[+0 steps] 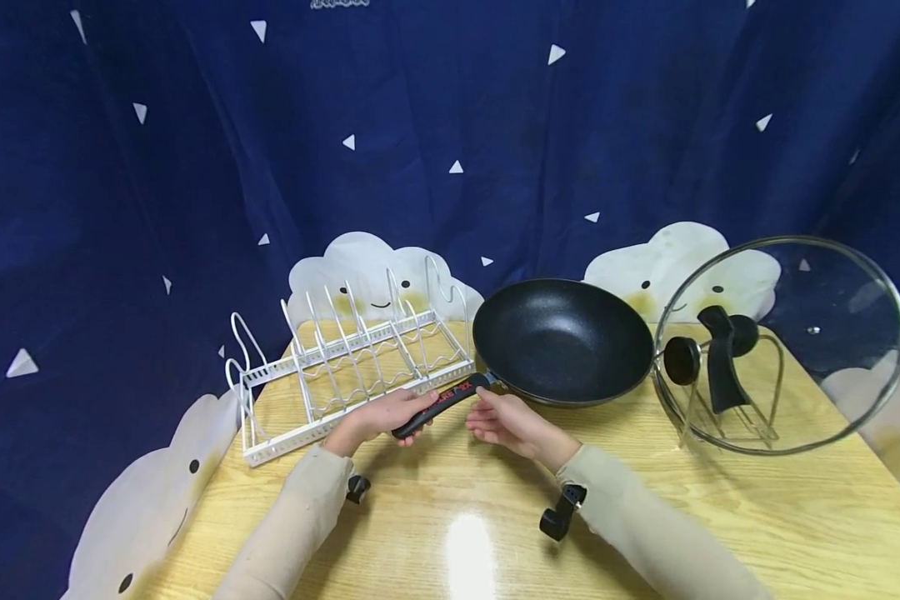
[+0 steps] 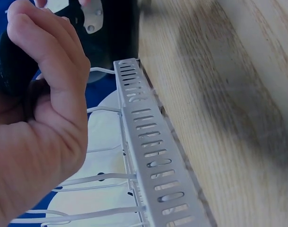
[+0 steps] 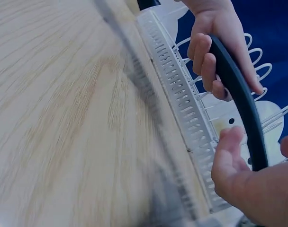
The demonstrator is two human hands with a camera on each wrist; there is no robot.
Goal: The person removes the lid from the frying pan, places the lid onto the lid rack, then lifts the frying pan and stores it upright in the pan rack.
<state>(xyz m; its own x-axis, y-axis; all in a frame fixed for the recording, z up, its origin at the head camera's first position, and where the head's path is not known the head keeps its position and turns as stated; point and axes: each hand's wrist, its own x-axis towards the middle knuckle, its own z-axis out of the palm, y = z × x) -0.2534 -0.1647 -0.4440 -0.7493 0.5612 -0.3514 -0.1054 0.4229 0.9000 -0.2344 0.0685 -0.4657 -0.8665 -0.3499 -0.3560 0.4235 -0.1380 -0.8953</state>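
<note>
A deep black frying pan (image 1: 562,342) sits behind the hands, its open side facing up and toward me. Its black handle (image 1: 447,402) with red lettering points left and forward. My left hand (image 1: 385,413) grips the handle near its free end, the thumb lying along the top. Close to the pan end of the handle is my right hand (image 1: 516,423), fingers loosely bent. In the right wrist view, the handle (image 3: 243,101) passes between the right thumb and fingers without being closed around; whether they touch it I cannot tell.
A white wire rack (image 1: 285,442) with upright dividers stands at the left, just behind the left hand. At the right a large glass lid (image 1: 825,358) with a black handle (image 1: 722,358) leans upright in a metal wire stand (image 1: 776,392). A patterned blue curtain (image 1: 435,108) hangs behind the wooden table (image 1: 412,533).
</note>
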